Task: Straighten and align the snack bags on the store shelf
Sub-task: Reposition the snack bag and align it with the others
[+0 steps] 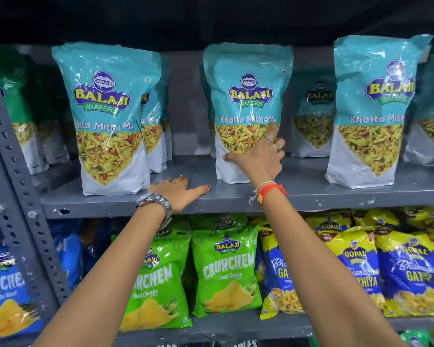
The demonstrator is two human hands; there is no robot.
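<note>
Three teal Khatta Mitha Mix bags stand upright at the front of the grey upper shelf (pixel 236 200): a left bag (pixel 105 116), a middle bag (pixel 243 96) and a right bag (pixel 371 108). My right hand (pixel 258 156) presses on the lower right front of the middle bag, thumb across its front and fingers around its right edge. My left hand (pixel 179 192) lies flat on the bare shelf between the left and middle bags, fingers spread, holding nothing. More teal bags stand behind each front bag.
A perforated grey upright (pixel 18 171) frames the shelf at the left. On the lower shelf stand blue Crunchem bags (pixel 5 291), green Crunchem bags (pixel 223 271) and blue-yellow Gopal bags (pixel 406 271). Green-topped bags (pixel 18 103) fill the upper shelf's far left.
</note>
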